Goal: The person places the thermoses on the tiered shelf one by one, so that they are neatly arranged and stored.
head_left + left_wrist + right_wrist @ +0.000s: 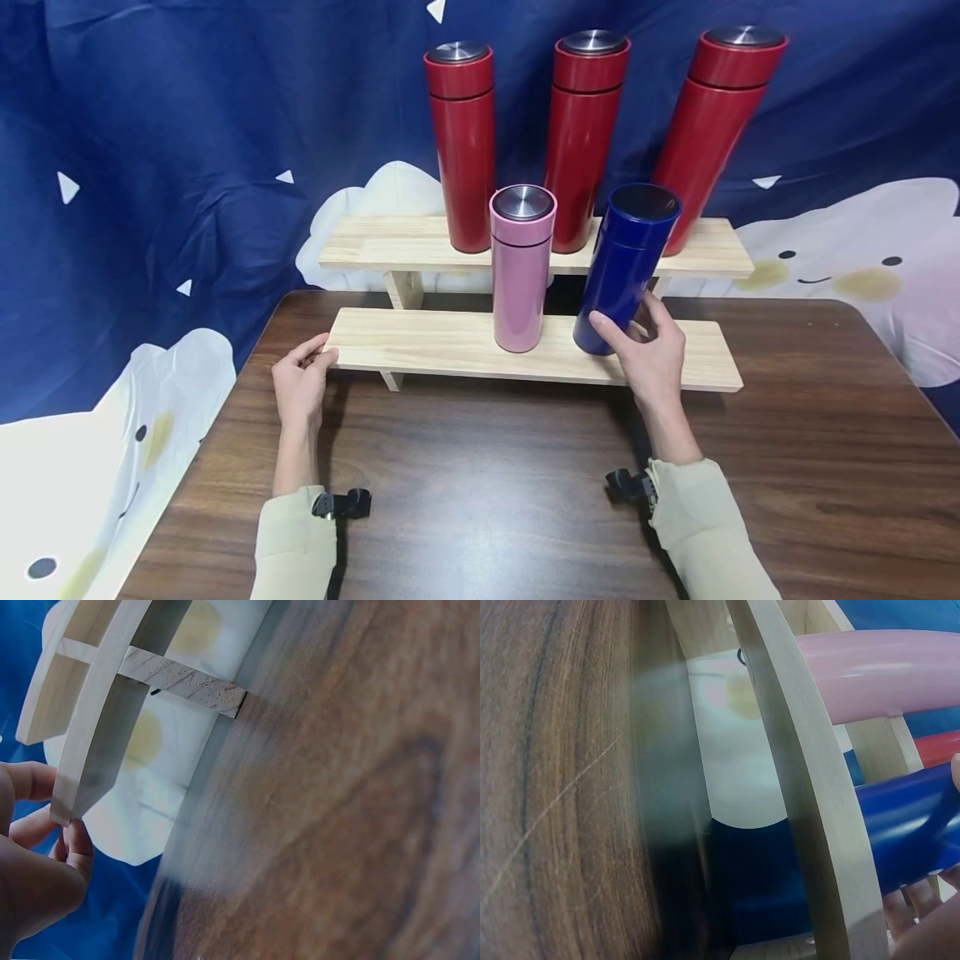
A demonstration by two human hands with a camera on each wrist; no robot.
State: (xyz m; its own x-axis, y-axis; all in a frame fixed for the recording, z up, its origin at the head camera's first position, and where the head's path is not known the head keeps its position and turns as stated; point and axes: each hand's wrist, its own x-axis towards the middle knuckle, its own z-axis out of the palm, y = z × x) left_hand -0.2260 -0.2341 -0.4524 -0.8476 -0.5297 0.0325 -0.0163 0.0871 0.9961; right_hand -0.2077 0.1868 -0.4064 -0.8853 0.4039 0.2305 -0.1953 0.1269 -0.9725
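Observation:
My right hand [655, 357] grips a blue thermos bottle [626, 271] low on its body, thumb on the near side and fingers behind. The bottle leans a little to the right, its base at the lower step [442, 342] of a pale wooden two-step rack. To its left a pink thermos bottle [521, 283] with a steel lid stands upright on the same step. At that step's left end, my left hand [300, 379] pinches the board's corner; in the left wrist view the fingers [79, 851] meet the board end [67, 791].
Three red thermos bottles [468, 158] stand on the rack's upper step [382, 242]. The rack is on a brown wooden table [480, 483]. Behind hangs a dark blue cloth [202, 125] with white cloud faces. Each wrist wears a small black camera [352, 503].

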